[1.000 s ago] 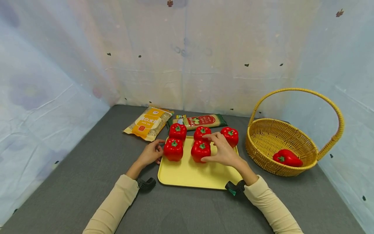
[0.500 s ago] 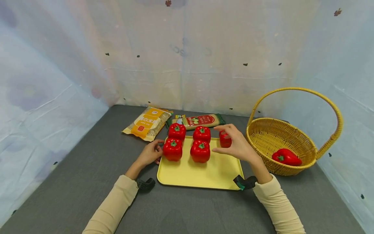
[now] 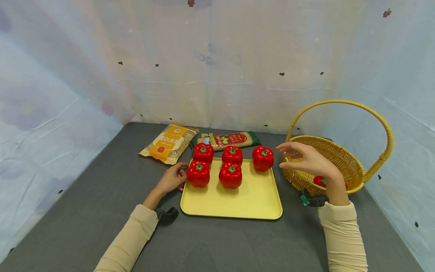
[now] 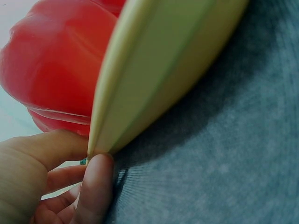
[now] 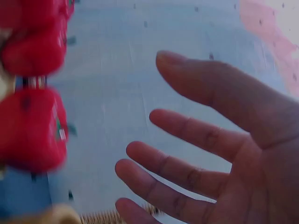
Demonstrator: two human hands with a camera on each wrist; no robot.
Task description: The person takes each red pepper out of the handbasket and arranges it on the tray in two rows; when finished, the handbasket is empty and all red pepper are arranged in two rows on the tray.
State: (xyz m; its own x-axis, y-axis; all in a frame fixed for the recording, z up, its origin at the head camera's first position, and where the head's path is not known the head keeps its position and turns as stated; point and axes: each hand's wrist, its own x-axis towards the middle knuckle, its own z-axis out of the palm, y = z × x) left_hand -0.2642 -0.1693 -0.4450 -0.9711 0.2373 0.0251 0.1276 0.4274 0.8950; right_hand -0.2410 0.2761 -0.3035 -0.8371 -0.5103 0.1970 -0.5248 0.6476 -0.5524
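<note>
A yellow tray (image 3: 234, 206) carries several red bell peppers, among them a front-left bell pepper (image 3: 198, 174) and a back-right bell pepper (image 3: 263, 159). My left hand (image 3: 172, 177) pinches the tray's left rim; in the left wrist view the thumb (image 4: 96, 186) lies outside the rim and the index finger on the inner side. My right hand (image 3: 310, 160) hangs over the left side of a wicker basket (image 3: 353, 160), fingers spread and holding nothing. The right wrist view confirms its fingers (image 5: 177, 163) are apart from the peppers. Another bell pepper (image 3: 319, 181) lies in the basket, partly covered by the hand.
Behind the tray lie a yellow-orange bag of grain (image 3: 170, 143), a long green and red packet (image 3: 234, 139) and a small yellow packet (image 3: 206, 135). The basket's tall handle (image 3: 387, 132) arches upward at the right. A hanging sheet (image 3: 238, 75) borders the grey table.
My right hand has moved right, from the front-middle pepper past the back-right one, to over the basket. The left hand stays at the tray's rim. The view has shifted slightly.
</note>
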